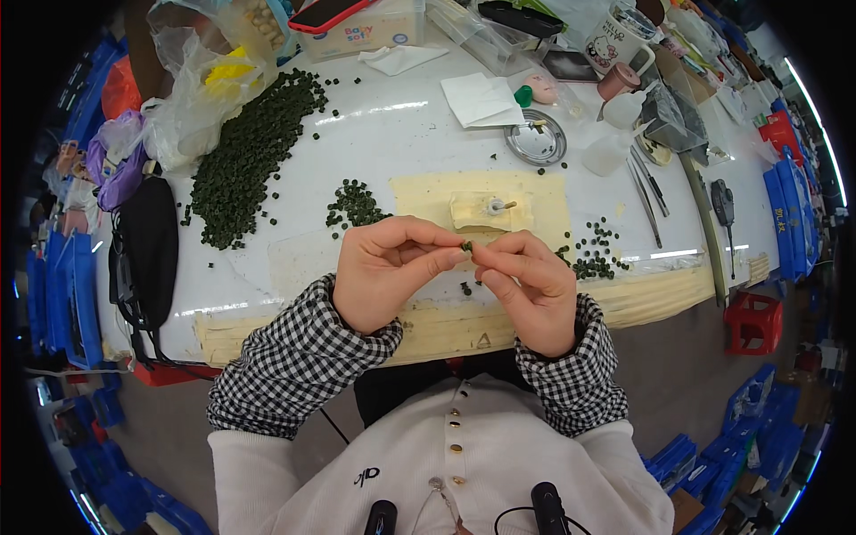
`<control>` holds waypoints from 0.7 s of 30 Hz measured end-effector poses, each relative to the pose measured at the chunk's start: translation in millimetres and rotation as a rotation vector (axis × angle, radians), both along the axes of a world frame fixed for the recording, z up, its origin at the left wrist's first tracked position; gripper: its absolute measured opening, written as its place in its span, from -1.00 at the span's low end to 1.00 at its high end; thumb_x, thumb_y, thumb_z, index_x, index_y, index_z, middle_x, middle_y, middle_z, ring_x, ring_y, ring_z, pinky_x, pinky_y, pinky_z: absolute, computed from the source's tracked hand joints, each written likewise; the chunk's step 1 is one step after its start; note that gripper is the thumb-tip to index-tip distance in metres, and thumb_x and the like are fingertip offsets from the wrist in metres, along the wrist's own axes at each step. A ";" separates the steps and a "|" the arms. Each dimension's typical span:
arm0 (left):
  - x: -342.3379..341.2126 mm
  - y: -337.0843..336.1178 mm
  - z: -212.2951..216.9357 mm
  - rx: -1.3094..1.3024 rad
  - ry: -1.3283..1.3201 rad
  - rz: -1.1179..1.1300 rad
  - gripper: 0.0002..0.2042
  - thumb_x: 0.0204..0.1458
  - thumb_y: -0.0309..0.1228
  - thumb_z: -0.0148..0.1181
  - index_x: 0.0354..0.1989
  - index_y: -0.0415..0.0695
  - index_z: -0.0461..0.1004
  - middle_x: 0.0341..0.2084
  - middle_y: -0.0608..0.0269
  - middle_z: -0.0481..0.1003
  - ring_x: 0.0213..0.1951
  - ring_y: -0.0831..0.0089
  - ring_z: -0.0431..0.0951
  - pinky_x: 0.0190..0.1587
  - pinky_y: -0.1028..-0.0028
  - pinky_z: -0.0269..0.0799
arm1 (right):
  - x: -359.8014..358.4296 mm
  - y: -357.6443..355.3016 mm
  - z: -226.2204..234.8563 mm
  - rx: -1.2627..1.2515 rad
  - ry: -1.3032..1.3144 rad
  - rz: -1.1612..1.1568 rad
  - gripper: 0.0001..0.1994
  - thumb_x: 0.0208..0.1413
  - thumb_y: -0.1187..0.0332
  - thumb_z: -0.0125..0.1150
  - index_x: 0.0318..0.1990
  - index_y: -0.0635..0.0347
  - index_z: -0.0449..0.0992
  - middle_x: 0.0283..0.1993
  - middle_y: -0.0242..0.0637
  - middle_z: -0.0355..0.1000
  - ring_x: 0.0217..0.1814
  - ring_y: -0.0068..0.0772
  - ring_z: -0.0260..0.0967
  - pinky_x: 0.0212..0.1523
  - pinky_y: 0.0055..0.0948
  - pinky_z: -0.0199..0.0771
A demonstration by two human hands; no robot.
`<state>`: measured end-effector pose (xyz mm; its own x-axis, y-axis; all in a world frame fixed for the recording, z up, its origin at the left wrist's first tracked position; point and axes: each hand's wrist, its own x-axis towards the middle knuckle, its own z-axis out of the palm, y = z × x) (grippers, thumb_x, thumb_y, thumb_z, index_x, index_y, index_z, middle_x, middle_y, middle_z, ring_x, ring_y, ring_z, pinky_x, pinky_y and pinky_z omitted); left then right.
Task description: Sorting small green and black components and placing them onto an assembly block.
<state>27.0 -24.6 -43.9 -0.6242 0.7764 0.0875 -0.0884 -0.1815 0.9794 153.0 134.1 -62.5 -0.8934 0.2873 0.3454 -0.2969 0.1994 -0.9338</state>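
Between the fingertips of my left hand (388, 267) and my right hand (530, 290) is a small dark green part (467, 247). Both hands are closed in a pinch on it, above the table's near edge. Just beyond them, a small stand with a brush-like tip (495, 206) rests on a pale yellow taped patch (546, 189). Left of my left hand lies a small group of dark green parts (354, 205). To the right of my right hand, more such parts (596, 265) are scattered. A couple of pieces sit under my fingertips.
A large heap of dark green parts (245, 165) spreads at the left, beside plastic bags (192, 111) and a black pouch (147, 259). A round metal dish (536, 138), white tissue (481, 100), tweezers (644, 198), a squeeze bottle (608, 155) and a mug (615, 45) stand toward the back right.
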 end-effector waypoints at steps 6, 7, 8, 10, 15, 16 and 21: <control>-2.7 -0.4 3.8 -0.036 0.381 0.035 -0.83 0.01 -0.67 0.24 -0.20 -0.29 0.59 -0.30 0.10 0.60 -0.25 0.45 0.60 -0.16 0.52 0.51 | -1.0 -0.9 1.8 0.011 0.018 -0.011 -0.71 0.05 0.65 0.21 -0.04 0.29 0.58 -0.21 -0.25 0.46 -0.23 -0.51 0.41 -0.23 -0.61 0.41; -3.5 -0.6 5.4 -0.046 0.441 0.034 -0.83 0.01 -0.67 0.24 -0.20 -0.28 0.59 -0.31 0.10 0.60 -0.25 0.45 0.60 -0.16 0.52 0.50 | -0.9 -0.8 1.8 0.022 0.019 -0.012 -0.71 0.05 0.65 0.21 -0.04 0.29 0.58 -0.21 -0.26 0.46 -0.24 -0.52 0.41 -0.23 -0.61 0.40; -3.9 -0.8 6.1 -0.056 0.502 0.033 -0.83 0.01 -0.67 0.24 -0.20 -0.28 0.59 -0.32 0.09 0.60 -0.25 0.44 0.60 -0.17 0.52 0.50 | -0.6 -0.2 1.7 0.033 0.018 -0.006 -0.71 0.05 0.65 0.21 -0.04 0.29 0.58 -0.22 -0.26 0.46 -0.25 -0.52 0.40 -0.25 -0.61 0.40; -4.3 -1.6 5.5 -0.056 0.516 0.018 -0.81 -0.01 -0.72 0.22 -0.20 -0.30 0.58 -0.29 0.08 0.58 -0.23 0.44 0.58 -0.15 0.53 0.49 | 0.0 1.7 1.5 0.056 0.015 0.008 -0.71 0.04 0.65 0.22 -0.04 0.28 0.58 -0.23 -0.26 0.47 -0.28 -0.53 0.40 -0.27 -0.62 0.40; -2.3 -2.0 1.7 -0.050 0.263 -0.008 -0.83 0.01 -0.67 0.24 -0.20 -0.29 0.59 -0.33 0.09 0.60 -0.26 0.45 0.60 -0.16 0.52 0.51 | 1.0 1.1 3.4 0.170 0.030 -0.023 -0.69 0.02 0.64 0.26 -0.04 0.26 0.59 -0.27 -0.26 0.47 -0.32 -0.51 0.40 -0.33 -0.61 0.40; -1.3 -1.8 1.6 -0.051 0.226 -0.007 -0.83 0.01 -0.67 0.23 -0.20 -0.29 0.59 -0.33 0.09 0.60 -0.26 0.45 0.60 -0.15 0.52 0.51 | 1.1 1.1 3.9 0.192 0.032 -0.033 -0.69 0.01 0.64 0.27 -0.04 0.25 0.59 -0.28 -0.26 0.48 -0.33 -0.50 0.40 -0.33 -0.61 0.41; -1.2 -1.5 1.5 -0.061 0.238 -0.004 -0.84 0.01 -0.66 0.24 -0.21 -0.29 0.59 -0.34 0.08 0.60 -0.27 0.46 0.60 -0.16 0.53 0.51 | -0.5 0.2 5.0 0.266 0.087 -0.062 -0.69 -0.01 0.63 0.30 -0.06 0.25 0.60 -0.31 -0.26 0.48 -0.35 -0.45 0.39 -0.35 -0.58 0.41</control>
<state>25.8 -26.1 -42.4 -0.5882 0.7873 0.1849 0.1455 -0.1218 0.9818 152.5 134.3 -57.5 -0.8407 0.2292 0.4905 -0.3534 0.4541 -0.8179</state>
